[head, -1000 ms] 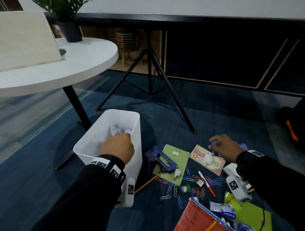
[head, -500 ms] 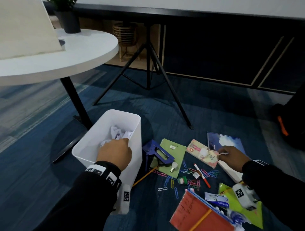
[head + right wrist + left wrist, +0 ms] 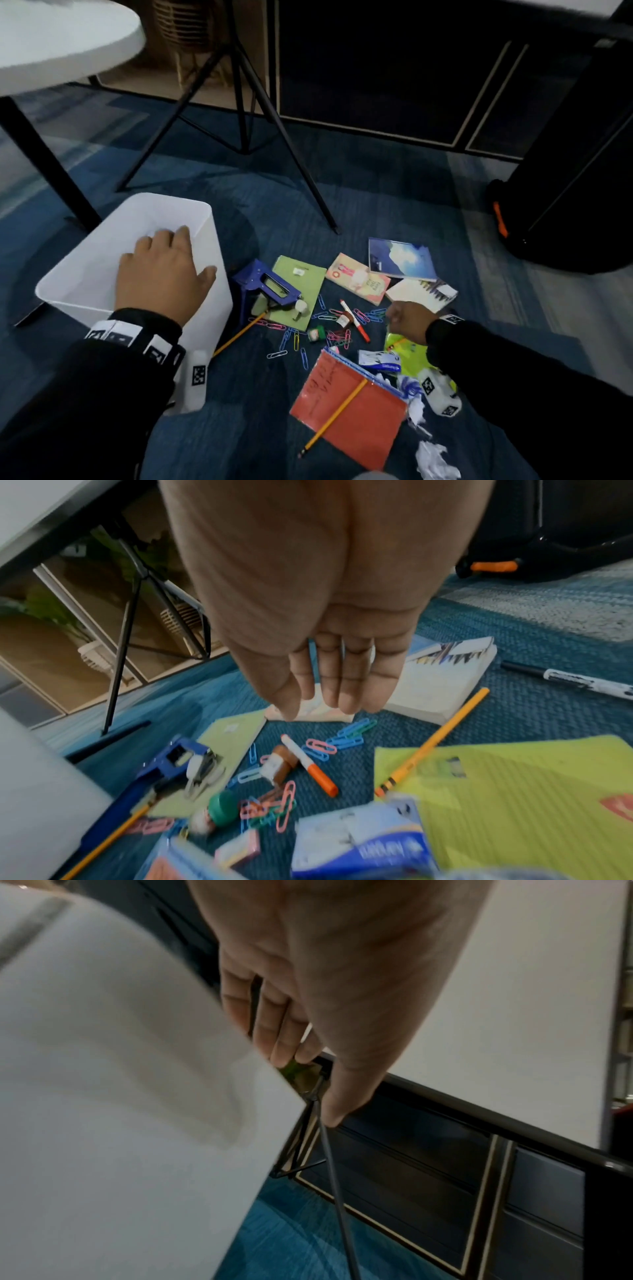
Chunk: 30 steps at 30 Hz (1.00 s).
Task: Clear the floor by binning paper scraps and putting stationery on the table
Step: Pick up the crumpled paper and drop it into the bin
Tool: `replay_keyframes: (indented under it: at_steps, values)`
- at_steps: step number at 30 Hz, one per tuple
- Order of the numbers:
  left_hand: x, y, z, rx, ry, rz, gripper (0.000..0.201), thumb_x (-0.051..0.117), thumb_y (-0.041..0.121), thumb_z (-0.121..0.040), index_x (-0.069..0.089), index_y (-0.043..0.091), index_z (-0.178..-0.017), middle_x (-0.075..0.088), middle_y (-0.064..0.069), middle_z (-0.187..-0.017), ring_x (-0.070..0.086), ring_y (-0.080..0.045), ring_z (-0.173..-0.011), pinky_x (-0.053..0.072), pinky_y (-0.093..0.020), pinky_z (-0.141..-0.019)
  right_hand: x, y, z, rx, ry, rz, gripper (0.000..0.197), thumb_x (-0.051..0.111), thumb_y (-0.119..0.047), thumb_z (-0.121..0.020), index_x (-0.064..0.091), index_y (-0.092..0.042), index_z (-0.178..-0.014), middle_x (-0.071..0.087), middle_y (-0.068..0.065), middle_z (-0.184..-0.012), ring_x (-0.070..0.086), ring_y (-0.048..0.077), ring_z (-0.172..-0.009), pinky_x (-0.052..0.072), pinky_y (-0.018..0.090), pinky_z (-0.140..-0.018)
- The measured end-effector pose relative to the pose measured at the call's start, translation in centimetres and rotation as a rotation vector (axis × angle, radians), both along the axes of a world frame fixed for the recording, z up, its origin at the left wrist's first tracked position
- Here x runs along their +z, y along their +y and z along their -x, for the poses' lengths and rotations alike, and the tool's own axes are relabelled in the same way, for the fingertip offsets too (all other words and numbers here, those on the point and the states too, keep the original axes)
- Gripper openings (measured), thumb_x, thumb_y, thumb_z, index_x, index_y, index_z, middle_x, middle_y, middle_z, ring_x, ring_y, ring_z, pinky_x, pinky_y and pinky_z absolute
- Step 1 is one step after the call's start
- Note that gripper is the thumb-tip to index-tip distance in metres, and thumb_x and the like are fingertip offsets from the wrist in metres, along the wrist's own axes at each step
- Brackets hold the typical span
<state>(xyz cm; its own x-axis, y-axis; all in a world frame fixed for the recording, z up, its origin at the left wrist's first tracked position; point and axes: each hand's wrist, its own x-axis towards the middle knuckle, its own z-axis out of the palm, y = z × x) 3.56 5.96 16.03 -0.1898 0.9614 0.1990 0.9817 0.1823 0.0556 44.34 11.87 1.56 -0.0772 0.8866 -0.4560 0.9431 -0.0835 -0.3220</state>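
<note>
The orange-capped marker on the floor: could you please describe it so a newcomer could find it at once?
Start at the white bin and look right, past the blue staple gun, to the scattered paper clips. The marker lies among them: a slim white barrel with an orange cap, unlike the yellow pencils nearby.

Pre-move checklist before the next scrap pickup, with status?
1. Left hand empty, fingers spread over the white bin: ok.
2. Right hand holding a scrap: cannot tell; head view shows it curled, wrist view shows straight fingers.
3. Paper scraps off the floor: not ok, crumpled pieces lie by the red folder.
4. Stationery on the table: not ok; paper clips, stapler, notebooks lie on the carpet.
5. Bin upright: ok.
</note>
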Motion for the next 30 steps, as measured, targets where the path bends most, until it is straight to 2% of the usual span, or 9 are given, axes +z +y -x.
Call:
replay_keyframes:
  at_steps: [2,5,8,12,15,20,24,27,30]
  values:
    - [0.3,-0.1,-1.2,-0.055,0.014,-0.129,0.067,0.076,0.039,-0.073,0.053,0.005,-0.125,0.057,-0.021,-0.114,0.052,-0.042,-0.101,0.043,-0.05,-0.079,-1.2,-1.1,-0.2,0.043,-0.051,0.052,0.027,0.069,-0.019,-0.08,0.064,-0.013,-0.105,0.065,0.005,-0.107,0.059,0.023,-0.102,0.041,0.026,-0.08]
    - [-0.4,-0.1,-4.0,-0.217,-0.042,-0.147,0.056,0.069,0.039,-0.079,0.055,0.014,-0.127,0.057,-0.013,-0.121,0.053,-0.037,-0.107,0.043,-0.048,-0.088,-2.9,-2.5,-0.4,0.065,-0.079,0.095,0.034,0.068,-0.024,-0.08,0.062,-0.016,-0.113,0.065,0.003,-0.115,0.059,0.022,-0.106,0.037,0.022,-0.074]
    - [-3.5,-0.4,-7.5,-0.383,-0.148,-0.013,0.047,0.064,0.04,-0.081,0.06,0.021,-0.124,0.058,-0.003,-0.121,0.055,-0.029,-0.107,0.045,-0.042,-0.088,-3.6,-3.2,-0.3,0.052,-0.073,0.105,0.035,0.067,-0.025,-0.08,0.062,-0.018,-0.113,0.065,0.002,-0.116,0.06,0.021,-0.105,0.037,0.022,-0.075]
    - [-8.1,-2.3,-11.6,-0.538,-0.266,0.322,0.05,0.058,0.041,-0.087,0.051,0.027,-0.134,0.052,0.003,-0.131,0.051,-0.023,-0.119,0.043,-0.037,-0.098,-3.4,-5.0,0.1,0.018,-0.081,0.102,0.035,0.067,-0.025,-0.081,0.061,-0.017,-0.114,0.064,0.005,-0.118,0.06,0.024,-0.105,0.039,0.023,-0.075]
    - [-10.8,-3.8,-13.1,-0.621,-0.272,0.487,0.05,0.056,0.039,-0.088,0.049,0.025,-0.136,0.05,0.001,-0.134,0.051,-0.023,-0.121,0.044,-0.038,-0.099,-3.0,-7.0,0.4,-0.033,-0.063,0.093,0.042,0.068,-0.028,-0.081,0.06,-0.016,-0.121,0.061,0.007,-0.125,0.057,0.026,-0.113,0.042,0.026,-0.086]
    - [-13.8,-5.3,-14.6,-0.769,-0.229,0.592,0.047,0.053,0.036,-0.091,0.05,0.022,-0.136,0.049,-0.002,-0.136,0.049,-0.024,-0.124,0.043,-0.037,-0.1,-2.5,-11.3,0.1,-0.183,-0.054,0.021,0.041,0.068,-0.021,-0.081,0.06,-0.011,-0.12,0.059,0.014,-0.126,0.054,0.029,-0.116,0.041,0.028,-0.09]
    - [-16.2,-5.8,-17.0,-0.82,-0.234,0.604,0.043,0.053,0.038,-0.088,0.055,0.025,-0.129,0.052,-0.002,-0.133,0.048,-0.024,-0.124,0.043,-0.041,-0.101,-3.7,-12.9,-0.8,-0.238,-0.063,0.024,0.05,0.069,-0.02,-0.078,0.056,-0.016,-0.126,0.05,0.014,-0.128,0.053,0.032,-0.118,0.041,0.03,-0.093]
    - [-18.3,-5.6,-19.0,-0.876,-0.184,0.594,0.054,0.056,0.042,-0.085,0.047,0.031,-0.136,0.046,0.001,-0.141,0.042,-0.023,-0.13,0.039,-0.042,-0.104,-4.9,-13.3,-1.8,-0.252,-0.1,0.081,0.065,0.074,-0.031,-0.071,0.047,-0.014,-0.128,0.044,0.01,-0.125,0.055,0.036,-0.114,0.048,0.039,-0.092]
    - [-19.8,-5.3,-21.1,-0.924,-0.135,0.582,0.07,0.055,0.047,-0.087,0.028,0.028,-0.149,0.025,0.001,-0.157,0.024,-0.022,-0.144,0.024,-0.044,-0.115,-6.2,-14.3,-2.4,-0.239,-0.151,0.135,0.074,0.077,-0.035,-0.066,0.04,-0.012,-0.124,0.039,0.01,-0.121,0.059,0.035,-0.104,0.05,0.039,-0.08]
